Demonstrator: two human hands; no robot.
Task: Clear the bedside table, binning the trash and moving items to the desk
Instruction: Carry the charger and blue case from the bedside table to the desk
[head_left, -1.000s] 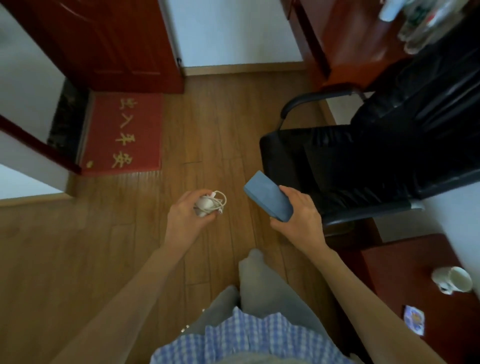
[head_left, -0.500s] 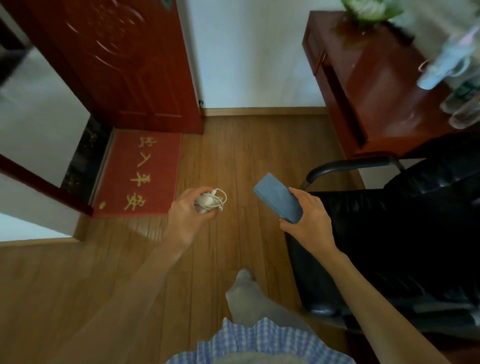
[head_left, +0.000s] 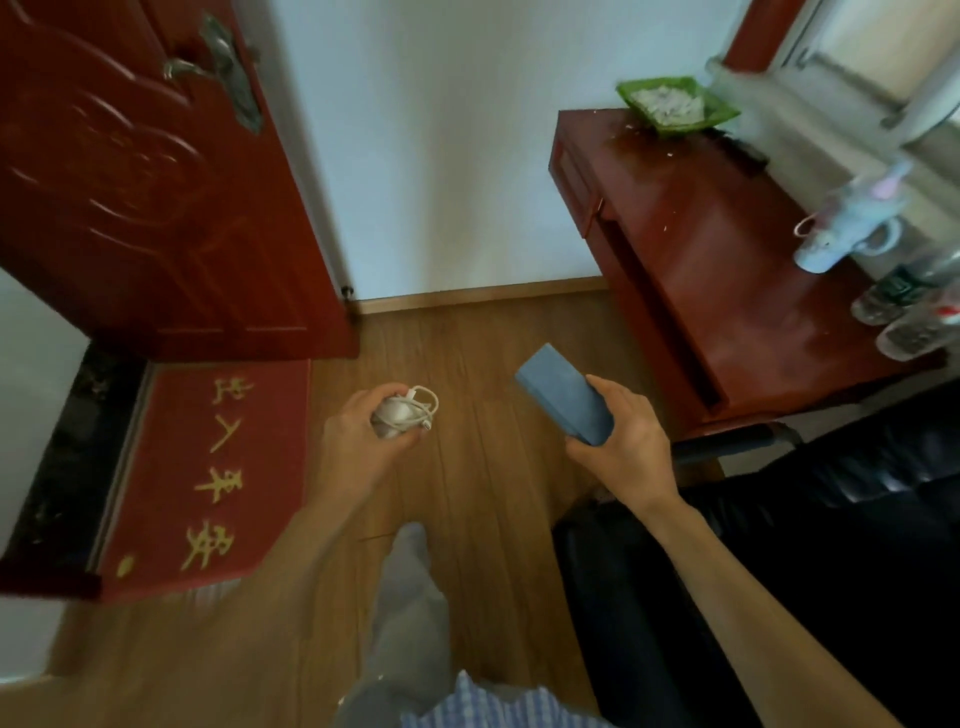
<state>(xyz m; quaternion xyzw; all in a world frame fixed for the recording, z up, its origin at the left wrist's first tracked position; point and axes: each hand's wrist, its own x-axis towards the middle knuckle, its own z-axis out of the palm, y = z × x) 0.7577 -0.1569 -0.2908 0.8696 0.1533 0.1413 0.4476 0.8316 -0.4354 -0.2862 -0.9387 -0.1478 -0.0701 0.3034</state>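
Observation:
My left hand (head_left: 358, 436) grips a white charger with its cable coiled around it (head_left: 405, 413), held over the wooden floor. My right hand (head_left: 623, 441) holds a flat blue box (head_left: 563, 400) by its near end, tilted up and away from me. The reddish-brown desk (head_left: 691, 249) stands ahead on the right, beyond the blue box. The bedside table is out of view.
On the desk sit a green dish (head_left: 675, 104), a pale blue mug (head_left: 841, 234) and clear plastic bottles (head_left: 909, 312). A black office chair (head_left: 805, 519) fills the right side. A red door (head_left: 145, 182) and a red mat (head_left: 208, 478) are on the left.
The view has lifted and turned toward the desk, which now shows more fully. The bedside table with its mug has left the view. Both hands keep their hold.

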